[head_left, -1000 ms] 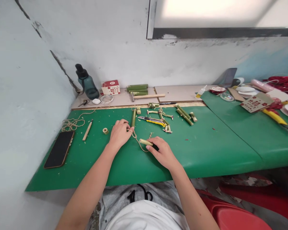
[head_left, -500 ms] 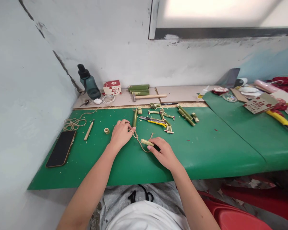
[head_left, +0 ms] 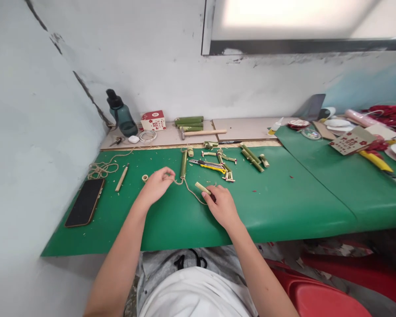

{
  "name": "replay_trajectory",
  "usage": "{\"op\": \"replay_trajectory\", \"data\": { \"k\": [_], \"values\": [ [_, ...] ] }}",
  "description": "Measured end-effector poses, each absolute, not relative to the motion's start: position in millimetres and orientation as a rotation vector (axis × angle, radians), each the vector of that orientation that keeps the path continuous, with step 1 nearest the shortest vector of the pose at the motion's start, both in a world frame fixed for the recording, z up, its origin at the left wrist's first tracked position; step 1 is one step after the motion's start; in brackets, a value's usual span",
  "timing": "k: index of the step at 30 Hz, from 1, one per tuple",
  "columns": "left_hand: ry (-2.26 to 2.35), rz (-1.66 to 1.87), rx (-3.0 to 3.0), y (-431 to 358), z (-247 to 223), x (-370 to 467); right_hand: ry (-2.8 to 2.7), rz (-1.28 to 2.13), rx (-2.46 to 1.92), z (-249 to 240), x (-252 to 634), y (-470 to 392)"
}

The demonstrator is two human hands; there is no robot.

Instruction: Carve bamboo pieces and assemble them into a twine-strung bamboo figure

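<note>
My left hand (head_left: 157, 186) is closed, its thumb and forefinger pinching a strand of thin beige string (head_left: 178, 182). The string meets the lower end of a green bamboo tube (head_left: 184, 164) lying on the green table. From there a second strand runs down towards my right hand (head_left: 221, 206). That hand is wrapped around a short pale bamboo piece (head_left: 202, 188) whose end sticks out to the left; something dark shows under the fingers. A yellow utility knife (head_left: 213, 167) rests beyond my right hand, beside a small figure of tied bamboo pieces (head_left: 220, 155).
A phone (head_left: 85, 202), a pointed wooden stick (head_left: 122, 177) and a bamboo ring (head_left: 145, 178) lie at left. Along the back are a water bottle (head_left: 122, 115), a hammer (head_left: 204, 133) and bamboo tubes (head_left: 252, 158). A wall bounds the left side.
My left hand has moved left, away from the tube's lower end, drawing a strand of string with it. My right hand still holds the bamboo piece. The view has shifted slightly.
</note>
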State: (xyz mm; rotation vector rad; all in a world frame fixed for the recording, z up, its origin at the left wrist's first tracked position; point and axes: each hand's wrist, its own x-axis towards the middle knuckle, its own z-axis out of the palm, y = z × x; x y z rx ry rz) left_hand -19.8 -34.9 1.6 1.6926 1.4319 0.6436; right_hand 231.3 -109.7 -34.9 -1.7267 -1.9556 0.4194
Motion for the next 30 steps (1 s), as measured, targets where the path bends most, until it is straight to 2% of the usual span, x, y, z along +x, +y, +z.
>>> {"op": "replay_trajectory", "data": {
  "k": [6, 11, 17, 24, 30],
  "values": [
    [1.824, 0.295, 1.935, -125.8, -2.8, -55.7, -1.858, 0.331, -1.805, -34.4, 232.7, -109.1],
    [1.945, 0.512, 1.982, -155.0, -19.3, -52.6, -1.826, 0.32, -1.752, -35.2, 234.7, -108.8],
    [1.943, 0.66, 2.102, -159.6, -29.4, -48.4, -1.643, 0.461, -1.58, -42.7, 240.8, -110.2],
    [1.902, 0.675, 2.134, -161.3, -38.1, -55.3, -1.537, 0.211, -1.231, -42.9, 241.6, -113.8],
    [1.826, 0.644, 2.157, -159.2, -42.1, -57.2, -1.452, 0.102, -1.149, -36.7, 240.9, -118.2]
  ]
}}
